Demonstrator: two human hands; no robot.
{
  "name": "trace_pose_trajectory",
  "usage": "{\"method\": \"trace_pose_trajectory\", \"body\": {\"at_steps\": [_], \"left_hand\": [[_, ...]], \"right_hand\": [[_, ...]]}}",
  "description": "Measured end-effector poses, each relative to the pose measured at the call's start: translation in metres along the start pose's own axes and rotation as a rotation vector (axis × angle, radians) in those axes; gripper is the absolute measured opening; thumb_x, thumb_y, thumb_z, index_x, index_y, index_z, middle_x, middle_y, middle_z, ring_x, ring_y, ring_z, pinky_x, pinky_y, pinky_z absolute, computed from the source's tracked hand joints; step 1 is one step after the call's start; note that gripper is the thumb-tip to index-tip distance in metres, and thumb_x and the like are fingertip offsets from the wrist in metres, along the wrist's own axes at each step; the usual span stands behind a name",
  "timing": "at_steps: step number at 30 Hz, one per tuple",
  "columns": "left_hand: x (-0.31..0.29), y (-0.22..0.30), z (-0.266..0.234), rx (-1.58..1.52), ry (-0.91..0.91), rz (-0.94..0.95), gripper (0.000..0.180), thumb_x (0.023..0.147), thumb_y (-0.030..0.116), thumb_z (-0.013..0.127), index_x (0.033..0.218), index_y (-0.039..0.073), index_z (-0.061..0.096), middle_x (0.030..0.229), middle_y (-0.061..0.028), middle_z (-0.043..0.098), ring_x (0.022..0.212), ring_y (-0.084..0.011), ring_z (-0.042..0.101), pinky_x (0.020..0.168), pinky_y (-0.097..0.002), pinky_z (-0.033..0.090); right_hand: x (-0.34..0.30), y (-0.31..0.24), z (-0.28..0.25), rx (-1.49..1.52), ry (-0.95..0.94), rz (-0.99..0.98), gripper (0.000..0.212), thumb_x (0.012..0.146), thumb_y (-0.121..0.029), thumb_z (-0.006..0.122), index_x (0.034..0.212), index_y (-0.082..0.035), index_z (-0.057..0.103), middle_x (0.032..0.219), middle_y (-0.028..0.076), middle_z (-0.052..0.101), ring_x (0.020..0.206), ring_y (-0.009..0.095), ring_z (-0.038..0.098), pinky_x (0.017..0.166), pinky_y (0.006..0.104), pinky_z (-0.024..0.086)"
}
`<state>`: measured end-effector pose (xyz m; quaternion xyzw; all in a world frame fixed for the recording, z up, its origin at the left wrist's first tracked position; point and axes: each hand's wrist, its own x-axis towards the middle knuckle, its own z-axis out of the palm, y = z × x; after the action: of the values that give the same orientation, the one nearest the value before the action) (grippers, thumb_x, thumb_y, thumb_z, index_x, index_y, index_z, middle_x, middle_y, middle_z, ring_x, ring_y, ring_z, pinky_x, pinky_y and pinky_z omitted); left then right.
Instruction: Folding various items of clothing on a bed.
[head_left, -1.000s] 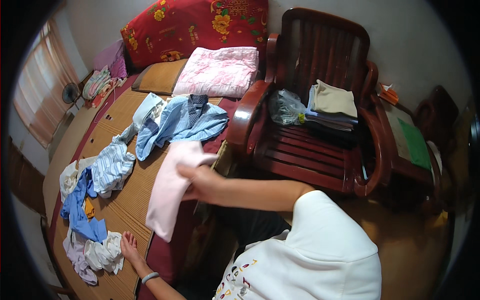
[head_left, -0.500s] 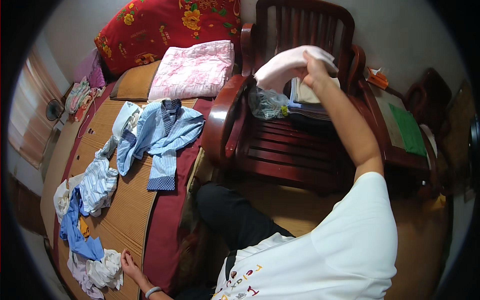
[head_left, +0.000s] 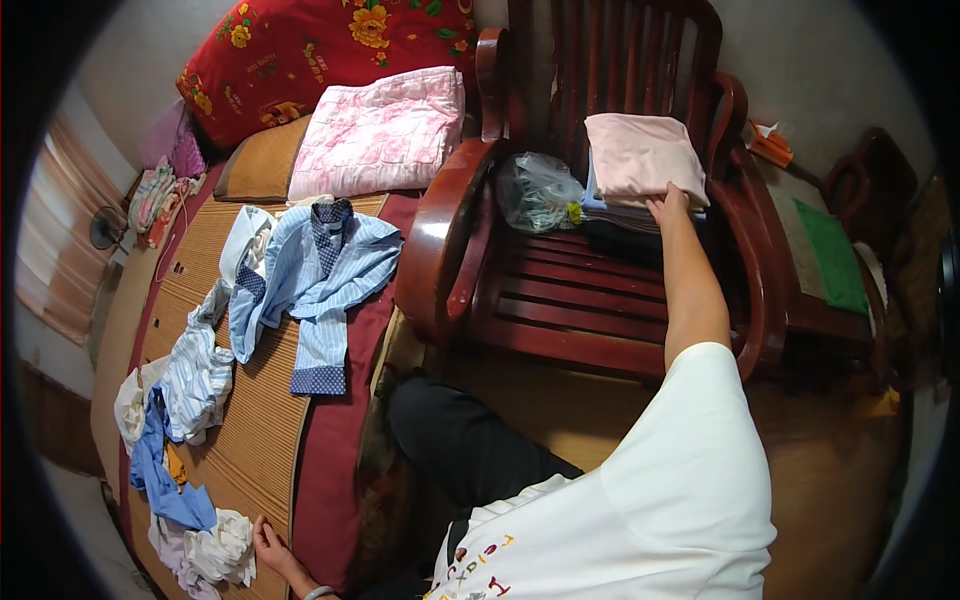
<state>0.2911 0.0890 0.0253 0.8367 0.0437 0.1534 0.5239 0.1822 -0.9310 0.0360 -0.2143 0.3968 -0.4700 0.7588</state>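
Right-hand fingers (head_left: 654,206) are touching the near edge of the folded pink cloth (head_left: 645,155), set close together; can't tell if they are pinching it or just pressing. The right hand (head_left: 674,198) is resting at that edge, and the cloth is lying flat on top of a folded pile (head_left: 597,203) on the seat of the wooden chair (head_left: 445,235). Left-hand fingers are curling loosely, empty; the left hand (head_left: 275,550) is lying on the bed side, just beside a crumpled white garment (head_left: 228,545).

Farther out, a clear plastic bag (head_left: 540,190) is sitting left of the pile.

Progress, judging by layout: the pile is looking like the done part, with the pink cloth apparently about placed. Plenty is remaining: on the bed mat (head_left: 258,425), a blue striped shirt (head_left: 350,255) is lying spread with one sleeve hanging toward the edge, a white-and-blue striped garment (head_left: 197,370) is lying rumpled, and a plain blue garment (head_left: 160,470) is trailing toward the white one. None of these is showing folds. The exact pile count is staying unclear, since the pink cloth is covering most of it.
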Motion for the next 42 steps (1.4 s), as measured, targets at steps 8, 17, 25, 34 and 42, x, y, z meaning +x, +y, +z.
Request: {"method": "trace_pose_trajectory", "body": {"at_steps": [8,17,25,34,42], "left_hand": [[-0.005,0.030,0.016,-0.027,0.044,-0.045,0.025,0.100,0.009,0.051,0.118,-0.005,0.062,0.114,-0.0096,0.063,0.107,-0.0178,0.057,0.097,-0.0298,0.044],[0.016,0.007,-0.003,-0.096,-0.097,-0.120,0.023,0.099,0.011,0.054,0.115,-0.003,0.063,0.110,-0.0071,0.063,0.104,-0.0152,0.057,0.093,-0.0270,0.044],[0.012,0.014,0.008,-0.132,-0.165,-0.070,0.024,0.095,0.015,0.061,0.114,0.000,0.064,0.103,-0.0038,0.064,0.092,-0.0104,0.057,0.079,-0.0234,0.045],[0.006,0.047,-0.001,-0.137,-0.175,-0.091,0.022,0.092,0.012,0.062,0.110,0.000,0.066,0.088,0.0011,0.062,0.075,-0.0059,0.053,0.062,-0.0209,0.043],[0.007,0.046,0.004,-0.040,-0.117,-0.045,0.022,0.090,0.014,0.064,0.108,0.001,0.068,0.092,-0.0041,0.064,0.084,-0.0128,0.059,0.073,-0.0258,0.048]], "right_hand": [[-0.005,0.020,0.010,-0.232,0.203,-0.235,0.030,0.092,-0.023,0.056,0.115,-0.007,0.047,0.095,0.015,0.062,0.075,0.029,0.067,0.057,0.0403,0.056],[-0.097,0.095,0.101,-0.352,-0.227,0.240,0.018,0.094,-0.019,0.053,0.105,-0.005,0.056,0.097,0.012,0.070,0.077,0.021,0.067,0.056,0.0308,0.054],[-0.290,0.204,0.225,-0.792,-1.055,-0.065,0.023,0.092,-0.022,0.062,0.104,-0.002,0.063,0.086,0.008,0.068,0.074,0.017,0.067,0.064,0.0287,0.054],[-0.551,0.259,0.233,-0.949,-2.168,-0.903,0.020,0.091,-0.016,0.061,0.105,-0.003,0.066,0.092,0.014,0.070,0.080,0.027,0.069,0.070,0.0342,0.052],[-0.578,0.349,0.213,-1.191,-2.283,-0.788,0.024,0.090,-0.025,0.058,0.099,-0.005,0.068,0.090,0.017,0.068,0.085,0.036,0.065,0.074,0.0448,0.051]]}}
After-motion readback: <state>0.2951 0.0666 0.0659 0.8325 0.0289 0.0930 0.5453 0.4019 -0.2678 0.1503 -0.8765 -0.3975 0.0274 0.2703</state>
